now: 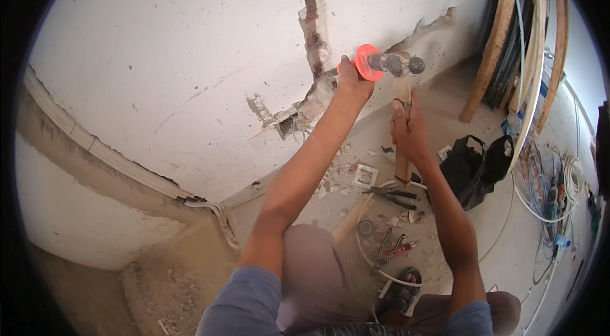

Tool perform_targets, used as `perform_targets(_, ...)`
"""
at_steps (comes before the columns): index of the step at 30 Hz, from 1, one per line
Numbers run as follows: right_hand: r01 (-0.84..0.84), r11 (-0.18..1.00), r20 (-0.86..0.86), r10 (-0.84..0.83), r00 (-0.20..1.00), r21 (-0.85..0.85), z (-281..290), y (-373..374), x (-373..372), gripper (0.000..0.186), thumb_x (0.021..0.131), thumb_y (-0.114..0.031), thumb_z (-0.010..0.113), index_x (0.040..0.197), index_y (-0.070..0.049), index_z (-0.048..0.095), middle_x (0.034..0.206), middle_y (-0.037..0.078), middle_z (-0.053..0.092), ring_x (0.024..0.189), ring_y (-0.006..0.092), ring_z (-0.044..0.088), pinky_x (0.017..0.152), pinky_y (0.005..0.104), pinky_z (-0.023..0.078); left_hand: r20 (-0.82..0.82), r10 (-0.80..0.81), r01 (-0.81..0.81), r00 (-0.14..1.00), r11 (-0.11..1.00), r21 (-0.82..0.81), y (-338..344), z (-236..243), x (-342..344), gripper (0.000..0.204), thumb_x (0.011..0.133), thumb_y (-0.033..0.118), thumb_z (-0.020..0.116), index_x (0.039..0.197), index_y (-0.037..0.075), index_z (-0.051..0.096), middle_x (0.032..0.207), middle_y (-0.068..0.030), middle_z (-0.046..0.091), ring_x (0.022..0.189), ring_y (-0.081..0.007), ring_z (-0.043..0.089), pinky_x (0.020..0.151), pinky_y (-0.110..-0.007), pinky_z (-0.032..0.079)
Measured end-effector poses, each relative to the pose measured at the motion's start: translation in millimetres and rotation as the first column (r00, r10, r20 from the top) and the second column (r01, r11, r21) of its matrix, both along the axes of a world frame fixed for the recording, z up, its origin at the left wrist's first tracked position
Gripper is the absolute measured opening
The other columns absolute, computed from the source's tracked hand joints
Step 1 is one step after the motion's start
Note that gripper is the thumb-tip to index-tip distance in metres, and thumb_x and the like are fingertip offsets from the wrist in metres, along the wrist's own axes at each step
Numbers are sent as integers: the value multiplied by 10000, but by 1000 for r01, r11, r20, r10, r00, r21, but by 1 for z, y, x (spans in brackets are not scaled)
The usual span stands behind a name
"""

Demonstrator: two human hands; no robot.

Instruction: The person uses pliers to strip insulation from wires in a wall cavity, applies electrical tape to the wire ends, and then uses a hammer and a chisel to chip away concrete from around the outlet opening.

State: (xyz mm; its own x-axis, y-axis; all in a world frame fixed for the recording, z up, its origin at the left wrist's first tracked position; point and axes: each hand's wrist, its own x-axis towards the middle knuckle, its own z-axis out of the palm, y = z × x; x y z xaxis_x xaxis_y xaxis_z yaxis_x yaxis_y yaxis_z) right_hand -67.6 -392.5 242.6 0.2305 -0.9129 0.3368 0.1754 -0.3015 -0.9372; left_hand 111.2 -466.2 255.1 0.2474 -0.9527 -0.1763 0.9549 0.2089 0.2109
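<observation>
My left hand (353, 80) is wrapped round the grip of a chisel with a round orange guard (369, 63). The chisel's tip points at the broken channel (325, 86) in the white wall, though my hand hides part of it. My right hand (410, 131) grips the wooden handle of a hammer (398, 65). Its metal head is at the chisel's struck end, right beside the guard; I cannot tell whether they touch. Below and left of my left hand, a square hole (289, 125) is cut into the wall.
Rubble, a white square frame (365, 176), pliers (395, 196) and more hand tools (397, 247) lie on the floor. A black plastic bag (473, 171) sits to the right. Wooden boards (495, 44) lean at the far right, near coiled white cable (572, 178). A vertical channel (311, 12) runs up the wall.
</observation>
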Motion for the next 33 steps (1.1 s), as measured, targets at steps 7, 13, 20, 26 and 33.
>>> perform_targets(7, 200, 936, 346, -92, 934, -291, 74, 29, -44, 475, 1023, -489, 344, 1187, -68, 492, 644, 13, 493, 515, 109, 494, 476, 262, 450, -22, 99, -96, 995, 990, 102, 16, 5, 7, 397, 1053, 338, 307, 1161, 16, 513, 1125, -71, 601, 1008, -172, 609, 1002, -326, 502)
perform_targets(13, 329, 850, 254, -240, 937, -412, 18, -2, -6, 359, 1015, -392, 412, 1153, -70, 493, 661, 33, 512, 578, 139, 518, 503, 293, 469, -55, 74, -70, 996, 996, 61, 7, 12, -1, 361, 1054, 308, 319, 1150, 25, 521, 1090, -60, 606, 937, -164, 624, 950, -314, 532)
perform_targets(20, 66, 996, 140, -57, 988, -65, -15, 23, -16, 332, 1015, -307, 489, 1228, -61, 425, 669, 32, 504, 528, 129, 501, 461, 267, 456, -23, 27, -27, 999, 999, 19, 10, -19, 18, 373, 1037, 402, 376, 1174, 70, 479, 1226, -49, 572, 1090, -180, 603, 1024, -369, 501)
perform_targets(26, 336, 776, 621, 90, 779, -533, 87, 40, -43, 543, 1015, -540, 310, 1176, -52, 486, 795, 53, 549, 621, 124, 545, 515, 288, 479, -76, 92, -88, 993, 995, 48, 14, 2, 3, 326, 1053, 292, 340, 1120, 35, 529, 1060, -59, 608, 941, -155, 625, 921, -294, 548)
perform_targets(33, -21, 994, -195, 42, 980, 110, -7, 19, 3, 359, 1031, -372, 418, 1157, -45, 493, 600, 4, 479, 481, 119, 507, 474, 262, 459, 38, 37, -38, 999, 999, 32, 13, -25, 8, 476, 1044, 440, 301, 1267, 58, 477, 1285, -58, 565, 1127, -191, 572, 1058, -381, 454)
